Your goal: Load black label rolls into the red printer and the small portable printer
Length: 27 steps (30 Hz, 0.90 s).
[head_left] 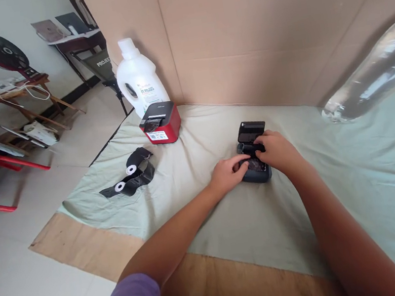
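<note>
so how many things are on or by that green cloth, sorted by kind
small printers: 2, the dark printer under the left hand and right hand, and the red printer
white bottle: 1
black strip with white spools: 1
clear plastic object: 1
total: 5

A small dark grey box-shaped printer sits mid-way on the pale green cloth, which lies over a brown wooden board. The left hand and right hand touch it from either side. Well to its left lies a black tape strip with two white spools. Behind that is a red plastic printer, and a white plastic bottle stands behind it, against a tall brown cardboard wall.
</note>
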Available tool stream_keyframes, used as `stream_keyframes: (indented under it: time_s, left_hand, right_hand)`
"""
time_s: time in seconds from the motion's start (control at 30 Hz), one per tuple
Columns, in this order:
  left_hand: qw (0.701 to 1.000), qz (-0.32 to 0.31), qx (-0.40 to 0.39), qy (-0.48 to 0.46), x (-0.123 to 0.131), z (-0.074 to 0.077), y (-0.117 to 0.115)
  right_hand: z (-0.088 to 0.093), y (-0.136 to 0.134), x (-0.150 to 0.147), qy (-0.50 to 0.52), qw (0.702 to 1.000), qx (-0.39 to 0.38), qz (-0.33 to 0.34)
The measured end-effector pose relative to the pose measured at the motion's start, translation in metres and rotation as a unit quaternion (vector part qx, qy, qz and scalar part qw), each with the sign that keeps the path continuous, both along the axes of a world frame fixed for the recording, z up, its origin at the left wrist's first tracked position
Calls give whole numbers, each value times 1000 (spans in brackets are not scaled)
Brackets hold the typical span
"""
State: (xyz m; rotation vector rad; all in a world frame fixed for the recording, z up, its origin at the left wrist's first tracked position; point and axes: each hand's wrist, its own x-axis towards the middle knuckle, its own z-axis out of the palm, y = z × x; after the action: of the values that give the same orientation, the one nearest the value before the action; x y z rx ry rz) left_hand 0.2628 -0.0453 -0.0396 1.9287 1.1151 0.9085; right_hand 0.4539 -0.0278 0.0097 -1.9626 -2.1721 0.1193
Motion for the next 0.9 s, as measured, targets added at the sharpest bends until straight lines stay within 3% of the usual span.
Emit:
stream_keyframes:
  time_s: [0.2, 0.33, 0.43, 0.6, 0.7, 0.8, 0.9]
  left_hand:
    - [997, -1, 58, 54, 0, 4, -6]
    - [992, 3, 96, 82, 0, 4, -11]
    - [983, 21, 152, 97, 3, -2, -12]
    - [970, 32, 230, 77, 5, -13, -8]
    - [967, 21, 241, 76, 3, -13, -7]
    - [972, -2, 218, 92, 1, -8, -10]
    - [980, 2, 172, 97, -1, 0, -14]
  right_hand:
    - [-5, 0, -3, 77, 997, 11, -7]
    - [-8, 4, -6, 114, 983, 131, -59]
    - [-8, 8, -2, 143, 971, 191, -31]
    - [7, 5, 11, 167, 976, 122, 64]
    - [20, -3, 16, 136, 984, 5, 114]
    - [27, -7, 18, 105, 986, -80, 100]
    - [26, -6, 20, 102, 991, -62, 68]
